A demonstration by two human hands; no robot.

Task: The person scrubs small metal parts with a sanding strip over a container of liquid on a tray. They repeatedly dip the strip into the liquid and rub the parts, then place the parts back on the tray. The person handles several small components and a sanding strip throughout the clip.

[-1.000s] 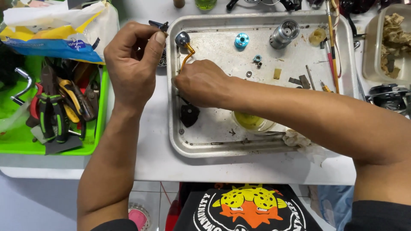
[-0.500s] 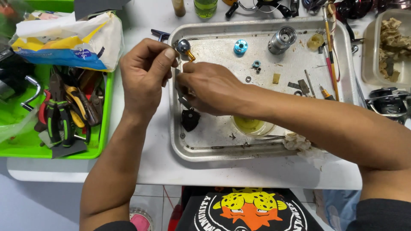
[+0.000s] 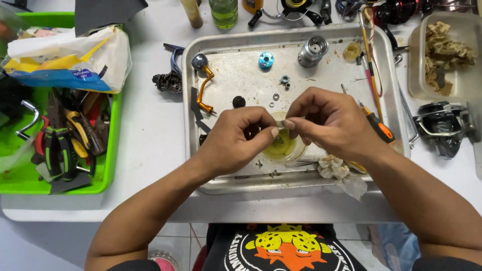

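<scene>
Over the metal tray (image 3: 201,60): pinched between left hand (image 3: 236,143) and right hand (image 3: 331,123), both grips closed on a small metal part (image 3: 281,123); light, stiff, likely slippery.

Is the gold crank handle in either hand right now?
No. The gold crank handle lies on the metal tray, apart from the left hand and right hand, which pinch a small part together.
</scene>
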